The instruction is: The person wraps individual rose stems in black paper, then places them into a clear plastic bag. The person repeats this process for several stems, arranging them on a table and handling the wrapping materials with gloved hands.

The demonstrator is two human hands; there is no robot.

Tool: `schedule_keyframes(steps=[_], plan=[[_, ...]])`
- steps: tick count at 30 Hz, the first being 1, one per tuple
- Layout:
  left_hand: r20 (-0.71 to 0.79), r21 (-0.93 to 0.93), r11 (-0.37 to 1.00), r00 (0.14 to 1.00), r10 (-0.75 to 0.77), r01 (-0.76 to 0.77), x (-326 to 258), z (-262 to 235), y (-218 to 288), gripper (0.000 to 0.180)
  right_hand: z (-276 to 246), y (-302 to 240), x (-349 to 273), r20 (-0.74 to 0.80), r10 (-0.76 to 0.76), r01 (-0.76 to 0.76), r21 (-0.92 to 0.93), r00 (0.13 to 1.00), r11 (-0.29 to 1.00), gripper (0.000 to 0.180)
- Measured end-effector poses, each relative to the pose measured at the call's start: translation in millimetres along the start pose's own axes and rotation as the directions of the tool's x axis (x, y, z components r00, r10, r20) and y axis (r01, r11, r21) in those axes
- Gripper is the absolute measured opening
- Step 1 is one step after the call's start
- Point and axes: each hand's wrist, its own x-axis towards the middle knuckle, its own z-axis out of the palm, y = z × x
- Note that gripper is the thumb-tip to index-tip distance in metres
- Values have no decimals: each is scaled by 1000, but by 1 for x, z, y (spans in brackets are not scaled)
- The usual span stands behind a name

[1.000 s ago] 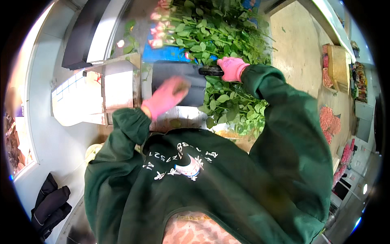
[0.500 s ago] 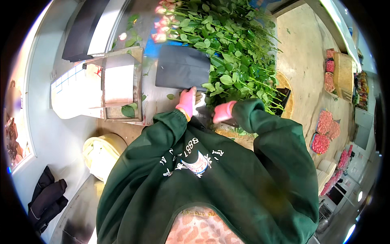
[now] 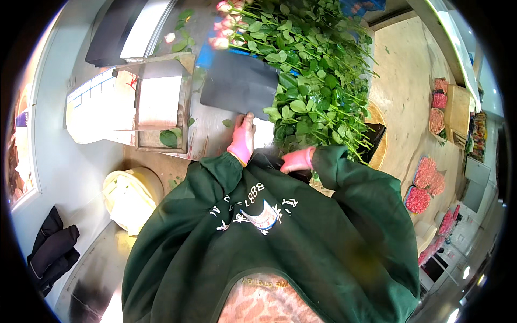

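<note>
My left hand [image 3: 243, 139], in a pink glove with bare fingertips, pinches the near edge of a dark grey sheet [image 3: 239, 81]. The sheet lies on the table beside long-stemmed roses [image 3: 315, 89], whose leafy stems spread to its right. Pale pink rose heads [image 3: 229, 24] show past its far edge. Close to my body, my pink-gloved right hand [image 3: 298, 160] is closed, its fingers curled near a black, shiny piece [image 3: 265, 159] at the table's near edge. What those fingers hold is hidden.
Left of the sheet stands a framed tray [image 3: 188, 102] with a white inside. A cream bin [image 3: 151, 185] stands on the floor at left. Dark sheets [image 3: 110, 35] are stacked at the far left. Bundles of pink flowers [image 3: 425, 175] rest on the floor at right.
The dark sheet has turned slightly, its near left corner shifting left and away. My left hand stays at its edge. My right hand, blurred before, is now steadier; the whole view has shifted a little.
</note>
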Motion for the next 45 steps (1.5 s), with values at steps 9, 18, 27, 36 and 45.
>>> schedule_keyframes(steps=[9,18,27,36,45], plan=[[-9,-174,976,991,130,-130,37,-12,-6,20,-60,-2,3,-259,-242,254,12,935,967,23],[-11,-174,962,977,213,-212,15,30,28,22,-43,-38,-9,42,104,-101,-71,994,992,33],[-119,-102,982,982,147,-160,16,16,19,18,-62,-11,-8,-398,207,73,585,894,808,25],[-140,13,982,972,190,-190,14,14,19,21,0,-34,12,-672,175,357,575,720,736,56],[-190,518,838,932,308,-171,18,19,21,37,2,-6,63,-783,331,345,552,526,759,49]])
